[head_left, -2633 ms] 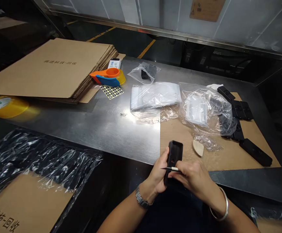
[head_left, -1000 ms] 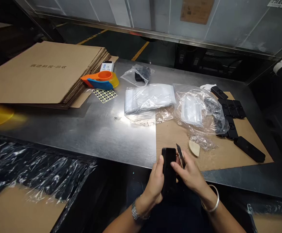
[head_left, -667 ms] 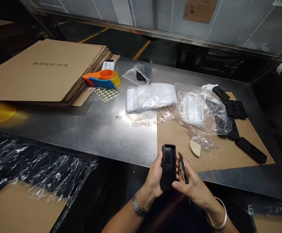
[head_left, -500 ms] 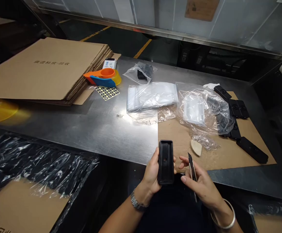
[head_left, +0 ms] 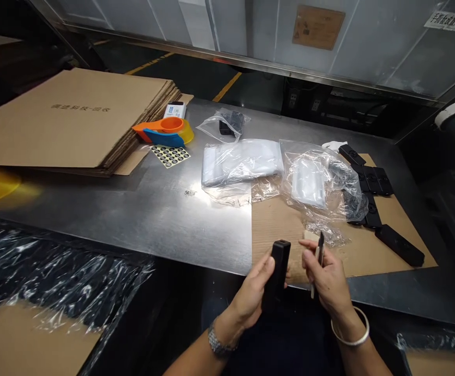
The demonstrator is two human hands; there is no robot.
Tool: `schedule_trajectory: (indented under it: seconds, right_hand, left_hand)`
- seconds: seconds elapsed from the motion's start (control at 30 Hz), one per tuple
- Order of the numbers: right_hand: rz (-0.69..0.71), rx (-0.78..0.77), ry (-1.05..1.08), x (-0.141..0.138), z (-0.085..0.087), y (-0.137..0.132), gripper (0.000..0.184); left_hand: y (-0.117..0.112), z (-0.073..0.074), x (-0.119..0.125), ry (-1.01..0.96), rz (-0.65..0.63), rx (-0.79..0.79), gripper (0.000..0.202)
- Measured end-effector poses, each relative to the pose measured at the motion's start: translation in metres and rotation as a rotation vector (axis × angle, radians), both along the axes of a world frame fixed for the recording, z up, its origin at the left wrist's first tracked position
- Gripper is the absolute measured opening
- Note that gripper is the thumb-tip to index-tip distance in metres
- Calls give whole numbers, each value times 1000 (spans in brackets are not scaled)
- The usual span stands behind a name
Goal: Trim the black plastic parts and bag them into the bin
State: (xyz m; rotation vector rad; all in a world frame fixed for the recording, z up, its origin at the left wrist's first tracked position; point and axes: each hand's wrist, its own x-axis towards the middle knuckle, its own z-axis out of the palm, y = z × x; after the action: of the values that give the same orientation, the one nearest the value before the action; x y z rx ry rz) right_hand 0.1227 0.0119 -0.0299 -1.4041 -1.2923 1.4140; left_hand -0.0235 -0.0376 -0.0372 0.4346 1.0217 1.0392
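Note:
My left hand (head_left: 253, 292) is closed around a black rectangular plastic housing (head_left: 277, 274), now turned edge-on with its narrow end up. In my right hand (head_left: 329, 282) a slim craft knife (head_left: 320, 250) is gripped between thumb and fingers, its dark blade pointing up and its pale handle running down. The knife is apart from the housing. Just behind my right fingers lies a small cream-coloured piece (head_left: 311, 236), partly hidden by them. Both hands are at the table's front edge, over a flat cardboard sheet (head_left: 274, 224).
Several black housings (head_left: 399, 245) lie on the cardboard's right side. Clear plastic bags (head_left: 243, 162) spread across the middle. Farther left are an orange and blue tape dispenser (head_left: 165, 131), a sticker sheet (head_left: 170, 155) and stacked cardboard (head_left: 74, 125). A bagged black part (head_left: 231, 124) sits behind.
My left hand has turned the housing from its hollow face to its side and moved it slightly right. My right hand has raised the knife a little, now partly covering the cream piece.

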Motion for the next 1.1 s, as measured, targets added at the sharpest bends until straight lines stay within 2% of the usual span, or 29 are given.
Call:
schedule_trajectory:
  seconds: [0.07, 0.13, 0.23, 0.33, 0.37, 0.43, 0.47, 0.53, 0.63, 0.73, 0.8, 0.87, 0.97, 1.1]
  right_hand:
    - [46, -27, 25, -2, 5, -4, 43]
    - [11, -47, 51, -4, 9, -6, 56]
    - [45, -193, 173, -4, 11, -5, 66]
    - [100, -318, 323, -3, 8, -6, 58]
    - [67, -324, 361, -3, 7, -7, 56]
    - [-37, -316, 431, -6, 6, -10, 55]
    - [-86, -313, 467, -9, 6, -12, 53]
    - [-155, -323, 540, -15, 6, -16, 50]
    - [-204, -413, 635, -22, 4, -21, 42]
    - [-177, -616, 705, -26, -1, -27, 35]
    - [-110, -747, 756, -27, -6, -31, 42]
    - [-58, -814, 818, -27, -11, -34, 46]
    - [-26, -857, 865, -29, -13, -37, 48]
    - [-57, -833, 759, -34, -12, -42, 45]
  left_hand:
    - [0, 1, -2, 300, -64, 255, 43]
    - [0, 1, -4, 565, -138, 481, 46]
    - [1, 1, -10, 808, -219, 689, 53]
    - [4, 0, -18, 1028, -217, 808, 61]
    - [5, -1, -21, 1107, -176, 806, 64]
    - [5, -3, -24, 1221, -6, 724, 76]
    - [5, -5, -24, 1222, 97, 655, 82]
    - [3, -7, -23, 1079, 246, 520, 87]
    - [0, -9, -17, 711, 347, 406, 85]
    - [0, -6, -10, 410, 453, 378, 84]
    - [1, -2, -6, 266, 495, 376, 79]
    - [2, 2, -4, 186, 520, 376, 76]
    - [2, 6, -4, 121, 498, 354, 78]
    - [0, 5, -8, 90, 486, 303, 74]
